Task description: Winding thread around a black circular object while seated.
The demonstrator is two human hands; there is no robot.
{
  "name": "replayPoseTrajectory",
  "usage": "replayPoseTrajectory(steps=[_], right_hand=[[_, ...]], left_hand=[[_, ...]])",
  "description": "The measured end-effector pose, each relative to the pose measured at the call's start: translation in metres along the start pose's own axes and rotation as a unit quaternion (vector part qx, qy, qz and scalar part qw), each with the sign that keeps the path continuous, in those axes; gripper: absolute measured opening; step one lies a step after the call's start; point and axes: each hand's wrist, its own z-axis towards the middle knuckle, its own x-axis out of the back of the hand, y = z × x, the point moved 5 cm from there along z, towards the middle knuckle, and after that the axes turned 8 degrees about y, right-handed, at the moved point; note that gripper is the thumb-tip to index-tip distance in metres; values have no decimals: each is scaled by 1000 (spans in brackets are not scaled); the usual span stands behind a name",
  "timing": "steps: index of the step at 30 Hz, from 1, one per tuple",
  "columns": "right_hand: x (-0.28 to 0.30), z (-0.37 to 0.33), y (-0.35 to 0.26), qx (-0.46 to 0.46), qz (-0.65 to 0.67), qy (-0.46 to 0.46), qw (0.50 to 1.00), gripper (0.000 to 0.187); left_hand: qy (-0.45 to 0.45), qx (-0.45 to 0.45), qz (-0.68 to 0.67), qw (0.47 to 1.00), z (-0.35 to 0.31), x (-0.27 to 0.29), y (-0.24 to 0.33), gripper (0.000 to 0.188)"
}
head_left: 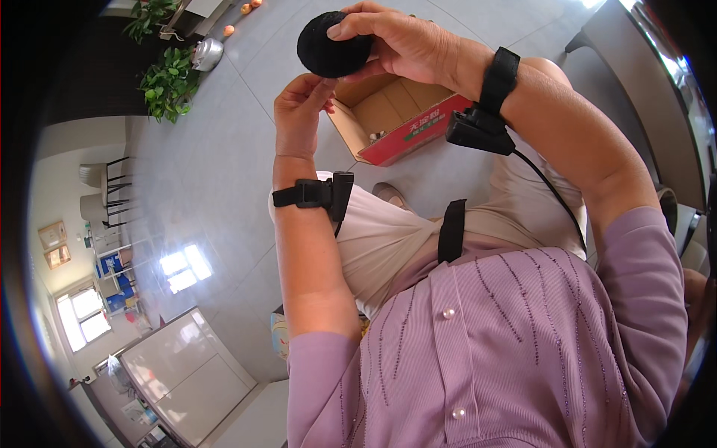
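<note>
Head view: one black round pad (334, 52), far part of the scene, gripped at its right side by the right hand (411, 46), thumb across its face; left hand (296, 108), fingertips at the pad's near edge, whether gripping it cannot be told. One open-topped cardboard box (388, 151), red near wall, right of the left wrist; grey tiled floor (213, 149), stretching wide leftward to kettle (208, 56) and leafy plant (168, 84), far left.
</note>
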Motion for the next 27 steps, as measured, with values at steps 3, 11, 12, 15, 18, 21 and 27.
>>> replayPoseTrajectory(steps=[3, 11, 12, 15, 18, 21, 27], right_hand=[[3, -2, -10, -3, -10, 21, 1000, 65], [8, -4, -14, 84, -207, 90, 971, 65], [9, -3, -13, 116, -289, 93, 946, 67], [7, -5, -8, 148, -424, 48, 892, 65], [0, -5, 5, 138, -470, -15, 872, 63], [0, -3, 14, 86, -456, -52, 884, 63], [-1, -6, 20, 15, -444, -71, 893, 63]], left_hand=[[-27, 13, 17, 999, -4, -5, 1, 10], [-94, -52, -86, 990, -14, -5, 13, 9], [-95, -52, -87, 990, -13, -5, 13, 9], [-79, -75, -127, 986, -12, -1, 15, 9], [-45, -99, -116, 987, -11, 3, 17, 10], [-18, -96, -77, 992, -10, 3, 16, 11], [-13, -104, -21, 994, -12, 4, 18, 12]])
